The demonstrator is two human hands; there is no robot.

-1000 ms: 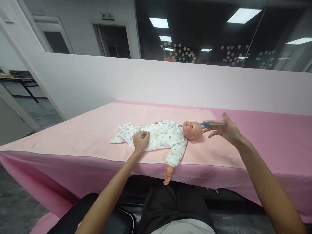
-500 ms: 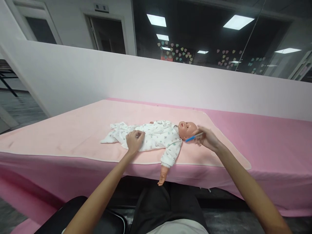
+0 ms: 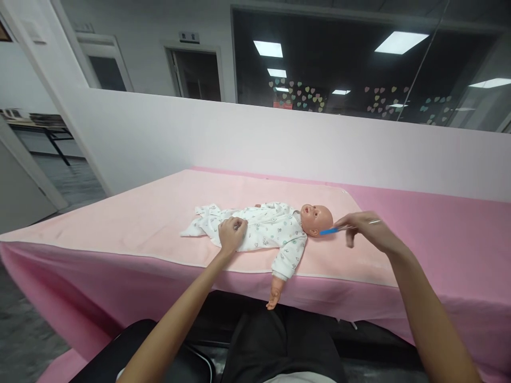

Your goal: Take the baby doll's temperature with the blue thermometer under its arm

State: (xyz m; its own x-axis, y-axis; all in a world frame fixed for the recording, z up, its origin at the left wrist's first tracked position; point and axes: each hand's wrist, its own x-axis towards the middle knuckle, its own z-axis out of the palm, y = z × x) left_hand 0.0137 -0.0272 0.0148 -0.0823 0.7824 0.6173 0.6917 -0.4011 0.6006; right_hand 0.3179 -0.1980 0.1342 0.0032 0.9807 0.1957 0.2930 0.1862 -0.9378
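a doll in a white printed romper lies on its back along a pale pink mat, head to the person's right, feet to the left. the mat covers the near part of a table draped in deeper pink cloth. the doll's near arm hangs over the table edge, its bare plastic hand dangling below the cloth. the left hand rests on the doll's middle, fingers curled in and closed against the romper; whether it pinches the fabric cannot be told. the right hand sits just beside the doll's head, thumb and fingers closed on a thin stick with a blue tip. the blue end points at the side of the head, near the ear, very close to it; actual contact cannot be made out. the other end of the stick pokes out past the fingers to the right. behind the table stands a low white partition, with dark glass above it carrying small heart stickers.
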